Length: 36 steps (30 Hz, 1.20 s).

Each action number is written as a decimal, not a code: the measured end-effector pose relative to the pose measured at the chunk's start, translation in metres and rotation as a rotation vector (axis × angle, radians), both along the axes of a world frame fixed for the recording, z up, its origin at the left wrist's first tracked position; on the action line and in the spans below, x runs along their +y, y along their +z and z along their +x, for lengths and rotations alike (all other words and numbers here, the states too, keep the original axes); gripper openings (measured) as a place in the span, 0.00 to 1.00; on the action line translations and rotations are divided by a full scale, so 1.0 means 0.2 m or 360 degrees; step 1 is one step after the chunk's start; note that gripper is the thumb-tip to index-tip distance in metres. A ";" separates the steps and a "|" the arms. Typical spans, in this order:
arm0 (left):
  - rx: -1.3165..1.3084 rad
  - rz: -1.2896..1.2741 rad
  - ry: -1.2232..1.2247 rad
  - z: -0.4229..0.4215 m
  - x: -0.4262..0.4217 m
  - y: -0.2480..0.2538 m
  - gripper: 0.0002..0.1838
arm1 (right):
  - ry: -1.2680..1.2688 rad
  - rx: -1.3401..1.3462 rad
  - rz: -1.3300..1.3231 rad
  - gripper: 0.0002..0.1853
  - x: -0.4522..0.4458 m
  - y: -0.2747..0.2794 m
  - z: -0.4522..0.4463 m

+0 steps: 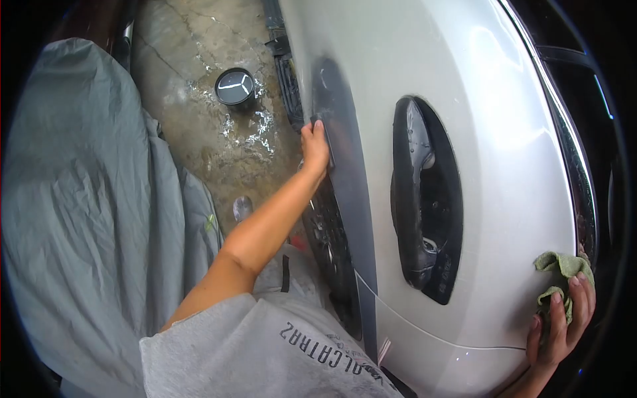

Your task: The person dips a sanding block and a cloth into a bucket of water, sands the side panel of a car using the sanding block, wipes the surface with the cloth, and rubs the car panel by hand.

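My left hand (pixel 315 147) presses a thin dark pad (pixel 331 154) against the edge of a silver car panel (pixel 491 166), its fingers closed round the pad. The pad lies over a smooth dark grey patch (pixel 352 192) on the panel. At the lower right, my right hand (pixel 569 317) grips a green cloth (pixel 572 266) with bent fingers near the window trim. Between the hands is a wet black door handle (pixel 417 192) in its dark recess.
On the wet concrete floor (pixel 179 86) stands a round black container (pixel 235 86) holding liquid. A grey cover (pixel 86 199) drapes over something large at the left. Dark car parts (pixel 328 232) show below the panel edge.
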<state>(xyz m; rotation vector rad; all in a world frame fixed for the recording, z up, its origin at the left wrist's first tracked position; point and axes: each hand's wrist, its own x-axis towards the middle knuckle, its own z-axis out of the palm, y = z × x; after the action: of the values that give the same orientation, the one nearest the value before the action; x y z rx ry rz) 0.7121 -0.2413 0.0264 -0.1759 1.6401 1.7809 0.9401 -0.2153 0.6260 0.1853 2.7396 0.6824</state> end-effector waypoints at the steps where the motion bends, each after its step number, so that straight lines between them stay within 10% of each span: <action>1: 0.0048 0.0000 -0.0001 0.02 -0.02 0.05 0.33 | 0.0010 -0.0005 -0.0007 0.22 0.00 0.00 0.00; 6: 0.0352 -0.0005 -0.0153 0.58 -0.42 0.43 0.31 | 0.0018 0.0001 -0.0033 0.21 0.02 0.01 0.00; 12: 0.0025 -0.0007 -0.0046 0.07 -0.05 0.08 0.33 | 0.0015 0.0009 -0.0012 0.21 0.02 0.00 0.00; 18: 0.0450 -0.0022 -0.0172 0.82 -0.58 0.62 0.29 | 0.0049 0.0052 0.0043 0.21 0.04 -0.01 0.01; 24: 0.0081 0.0125 0.0070 0.25 -0.17 0.27 0.31 | -0.0079 0.0134 -0.0023 0.22 0.07 -0.01 0.06; 31: 0.0731 0.0147 -0.0001 1.06 -0.70 0.63 0.29 | -0.0167 0.0145 0.0009 0.21 0.09 -0.01 0.08; 36: 0.0533 0.0156 0.0116 0.53 -0.36 0.47 0.27 | -0.0149 0.0155 0.0111 0.21 0.11 -0.04 0.11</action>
<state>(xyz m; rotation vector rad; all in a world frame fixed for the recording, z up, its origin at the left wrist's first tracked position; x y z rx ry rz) 0.8172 -0.3139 0.1208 0.1154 1.7876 2.0257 0.9614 -0.1924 0.6175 0.3694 2.7798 0.7625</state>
